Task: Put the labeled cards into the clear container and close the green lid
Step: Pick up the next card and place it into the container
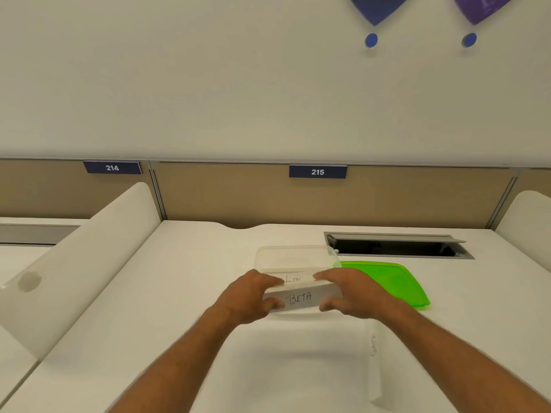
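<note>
A clear container stands open on the white desk, just beyond my hands. My left hand and my right hand each pinch one end of a white card marked "BETA", held at the container's near rim. A second card marked "LION" shows right behind it, inside or at the near wall of the container; I cannot tell which. The green lid lies flat to the right of the container. A third card with faint writing lies on the desk at the lower right.
An open cable hatch is sunk into the desk behind the lid. White curved dividers stand at the left and far right. A tan partition with plates 214 and 215 closes the back.
</note>
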{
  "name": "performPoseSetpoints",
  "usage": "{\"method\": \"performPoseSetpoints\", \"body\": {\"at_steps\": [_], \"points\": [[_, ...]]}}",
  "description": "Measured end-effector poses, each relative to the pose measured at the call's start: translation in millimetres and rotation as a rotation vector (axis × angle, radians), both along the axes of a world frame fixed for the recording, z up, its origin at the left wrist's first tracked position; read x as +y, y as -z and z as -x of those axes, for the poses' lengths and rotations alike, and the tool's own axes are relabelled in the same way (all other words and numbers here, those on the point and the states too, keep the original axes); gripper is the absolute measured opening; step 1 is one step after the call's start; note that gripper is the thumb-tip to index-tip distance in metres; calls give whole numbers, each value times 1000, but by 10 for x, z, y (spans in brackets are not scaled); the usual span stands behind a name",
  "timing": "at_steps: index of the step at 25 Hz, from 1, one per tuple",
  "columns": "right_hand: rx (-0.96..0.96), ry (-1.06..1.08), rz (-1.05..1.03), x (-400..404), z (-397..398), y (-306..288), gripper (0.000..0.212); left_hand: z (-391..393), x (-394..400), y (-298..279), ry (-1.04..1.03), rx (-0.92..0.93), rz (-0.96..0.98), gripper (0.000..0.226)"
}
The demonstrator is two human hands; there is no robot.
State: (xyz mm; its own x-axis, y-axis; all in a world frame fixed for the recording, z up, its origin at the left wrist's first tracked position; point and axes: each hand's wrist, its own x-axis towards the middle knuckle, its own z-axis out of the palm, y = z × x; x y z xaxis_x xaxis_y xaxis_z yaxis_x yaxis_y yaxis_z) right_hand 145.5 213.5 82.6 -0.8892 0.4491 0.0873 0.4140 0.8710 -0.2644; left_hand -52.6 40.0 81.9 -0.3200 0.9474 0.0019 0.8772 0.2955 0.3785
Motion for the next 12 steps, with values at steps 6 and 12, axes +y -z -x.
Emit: {"method": "performPoseSetpoints", "body": {"at_steps": [6,12], "points": [[-63,44,3,489,303,-45,63,193,539,-86,-26,77,55,48],[-270,64,9,839,605,76,55,403,988,-2,-33,109,162,54]]}}
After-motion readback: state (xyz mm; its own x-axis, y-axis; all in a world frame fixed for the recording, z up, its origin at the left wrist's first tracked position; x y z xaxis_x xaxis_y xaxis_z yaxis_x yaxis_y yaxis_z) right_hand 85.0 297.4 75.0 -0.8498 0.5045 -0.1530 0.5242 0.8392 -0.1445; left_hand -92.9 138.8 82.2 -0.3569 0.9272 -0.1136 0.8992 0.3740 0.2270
